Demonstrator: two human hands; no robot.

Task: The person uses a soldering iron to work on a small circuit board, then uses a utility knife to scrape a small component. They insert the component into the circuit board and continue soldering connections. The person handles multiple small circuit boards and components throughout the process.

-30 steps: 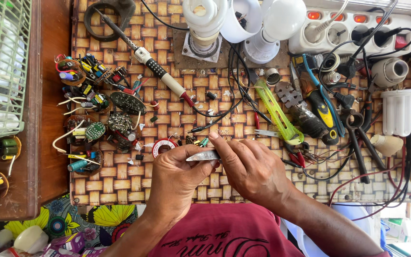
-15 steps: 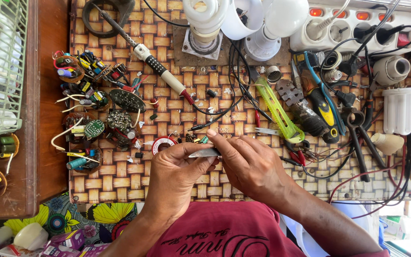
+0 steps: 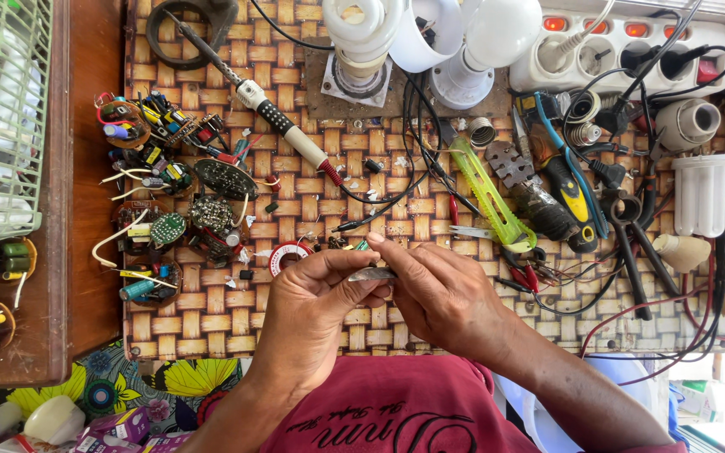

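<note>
Metal piece [image 3: 371, 273] mostly behind fingers [image 3: 396, 256]

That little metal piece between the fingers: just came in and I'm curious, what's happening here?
A person holds a small flat metal piece pinched between the left hand and right hand, above a woven mat. Around it lie a soldering iron, small circuit boards, a solder spool, a green utility knife and lamp bulbs.

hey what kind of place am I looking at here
Likely a small lamp-repair bench: a soldering iron, loose circuit boards and bulbs lie on a woven mat.
</note>
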